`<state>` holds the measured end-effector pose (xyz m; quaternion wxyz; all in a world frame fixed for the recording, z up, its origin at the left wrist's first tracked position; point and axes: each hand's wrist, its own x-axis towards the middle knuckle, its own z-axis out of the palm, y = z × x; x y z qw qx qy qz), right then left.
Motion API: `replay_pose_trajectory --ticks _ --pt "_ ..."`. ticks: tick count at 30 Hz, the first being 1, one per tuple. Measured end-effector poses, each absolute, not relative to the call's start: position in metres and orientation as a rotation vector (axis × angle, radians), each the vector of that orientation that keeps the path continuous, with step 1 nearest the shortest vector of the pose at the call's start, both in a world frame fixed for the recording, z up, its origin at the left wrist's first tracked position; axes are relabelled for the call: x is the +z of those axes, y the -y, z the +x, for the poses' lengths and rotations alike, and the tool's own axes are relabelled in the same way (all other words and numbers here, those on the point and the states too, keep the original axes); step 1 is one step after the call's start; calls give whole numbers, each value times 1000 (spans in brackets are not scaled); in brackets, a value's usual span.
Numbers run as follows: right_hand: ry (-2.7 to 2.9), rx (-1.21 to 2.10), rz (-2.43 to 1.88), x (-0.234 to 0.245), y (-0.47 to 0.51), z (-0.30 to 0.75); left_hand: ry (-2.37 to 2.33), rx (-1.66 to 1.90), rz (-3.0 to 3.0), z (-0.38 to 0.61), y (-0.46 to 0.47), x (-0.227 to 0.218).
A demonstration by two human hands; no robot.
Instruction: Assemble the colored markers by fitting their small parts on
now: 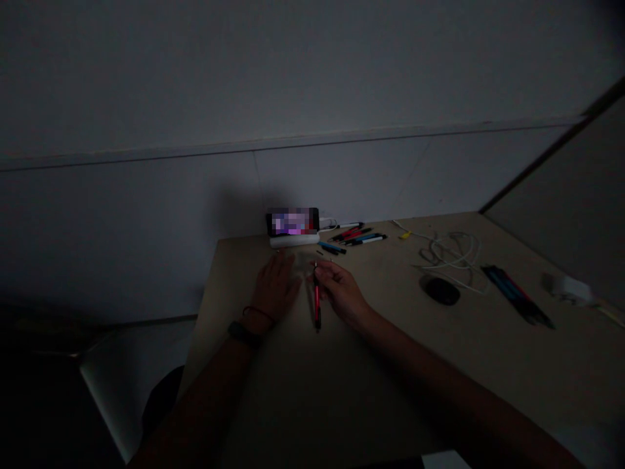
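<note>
Between the thumb and fingers of my right hand (339,286) is a red pen (317,296) with dark ends, its metal tip pointing away from me. My left hand (276,283) lies flat on the table to the left, fingers stretched forward and apart from the pen. Just beyond the hands are several small dark pen parts (319,253) and blue pen barrels (332,248). Behind those, a pile of red, blue, black and white pens (359,234) lies near the wall. The room is dim, so fine detail is hard to make out.
A lit phone (293,222) leans at the back on a white stand (294,241). To the right are a coiled white cable (456,257), a black mouse (440,290), a bundle of pens (517,296) and a white plug (569,290). The table's left edge (202,312) is close to my left arm.
</note>
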<state>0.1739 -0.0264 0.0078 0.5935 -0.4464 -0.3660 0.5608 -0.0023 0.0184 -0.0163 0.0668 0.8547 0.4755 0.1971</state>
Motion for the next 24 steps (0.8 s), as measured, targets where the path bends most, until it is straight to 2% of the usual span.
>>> replay_pose_trajectory --ticks 10,24 --pt "799 1337 -1059 8 26 173 -1734 690 2421 0 -24 -13" --pt "857 1338 -1001 8 26 172 -1919 426 2372 16 -30 1"
